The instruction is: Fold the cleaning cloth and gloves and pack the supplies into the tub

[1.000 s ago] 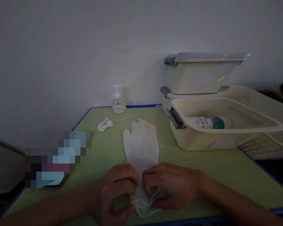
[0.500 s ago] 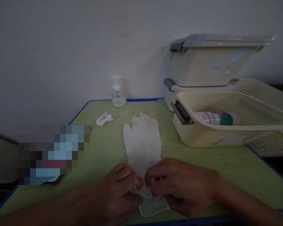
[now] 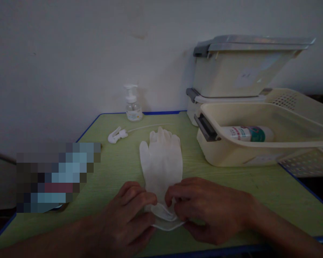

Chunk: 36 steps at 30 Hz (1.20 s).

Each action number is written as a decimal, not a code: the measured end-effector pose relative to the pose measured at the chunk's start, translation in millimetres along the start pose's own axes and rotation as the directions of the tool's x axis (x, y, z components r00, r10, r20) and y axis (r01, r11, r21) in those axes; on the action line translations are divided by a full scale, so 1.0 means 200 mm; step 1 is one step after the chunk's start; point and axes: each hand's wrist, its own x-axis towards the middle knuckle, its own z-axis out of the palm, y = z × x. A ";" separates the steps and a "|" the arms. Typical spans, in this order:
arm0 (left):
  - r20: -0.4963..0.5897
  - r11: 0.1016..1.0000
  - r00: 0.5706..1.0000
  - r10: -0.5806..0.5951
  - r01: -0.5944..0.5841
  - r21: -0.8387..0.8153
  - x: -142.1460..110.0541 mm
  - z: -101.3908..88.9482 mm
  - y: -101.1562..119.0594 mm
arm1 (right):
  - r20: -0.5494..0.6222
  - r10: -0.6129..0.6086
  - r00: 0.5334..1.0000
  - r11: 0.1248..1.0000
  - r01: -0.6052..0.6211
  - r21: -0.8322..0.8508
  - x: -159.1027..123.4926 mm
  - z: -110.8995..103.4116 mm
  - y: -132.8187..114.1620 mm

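The open end of a white glove [image 3: 163,161] has drawn up into a shorter fold since the previous frame, with both hands at its cuff [image 3: 168,224].
The glove lies flat on the green bench [image 3: 110,161], its finger end pointing away; the left hand [image 3: 131,211] has its fingers closed on the cuff's left edge, the right hand [image 3: 210,211] on its right, near an open bin [image 3: 258,156] holding a bottle [image 3: 250,134] on its side.

indoor room (home or workplace unclear) | green table [image 3: 110,165] | wall [image 3: 83,53] | pump bottle [image 3: 134,109] | storage boxes [image 3: 239,73]
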 end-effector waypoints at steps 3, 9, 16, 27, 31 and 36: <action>0.023 0.999 1.000 0.006 -0.005 -0.048 0.00 0.00 -0.01 | 0.002 0.038 0.999 0.999 -0.038 0.011 -0.01 -0.02 0.00; 0.011 0.990 0.995 0.097 -0.095 -0.104 -0.01 -0.01 -0.02 | -0.004 0.061 0.998 0.998 -0.061 -0.005 -0.02 -0.04 0.00; -0.002 0.992 1.000 0.027 -0.028 -0.121 0.01 -0.02 -0.02 | -0.015 0.083 0.996 0.997 -0.083 -0.001 -0.03 -0.04 0.01; 0.054 0.988 0.993 -0.105 0.110 -0.108 0.05 -0.06 0.02 | 0.015 0.090 0.996 0.994 -0.091 0.057 -0.03 -0.02 0.02; 0.108 0.988 0.987 -0.117 0.127 -0.092 0.04 -0.05 0.03 | 0.018 0.079 0.997 0.994 -0.080 0.069 -0.03 -0.02 0.01; 0.135 0.984 0.982 -0.132 0.147 -0.105 0.03 -0.03 0.03 | 0.028 0.076 0.997 0.995 -0.078 0.066 -0.03 -0.02 0.01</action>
